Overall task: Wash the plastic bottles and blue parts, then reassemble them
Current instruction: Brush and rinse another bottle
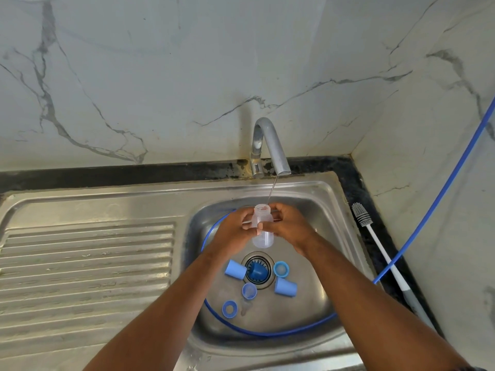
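Gripping the bottle (263, 227) between them, left hand (235, 231) and right hand (288, 227) hold it upright under the tap (267, 145) stream.

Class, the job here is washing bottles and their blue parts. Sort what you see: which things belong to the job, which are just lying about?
Job: clear bottle, gripped by left hand and right hand under the running tap; blue caps and blue rings in the sink.
Lying about: blue hose looped through the sink; bottle brush, untouched on the counter.
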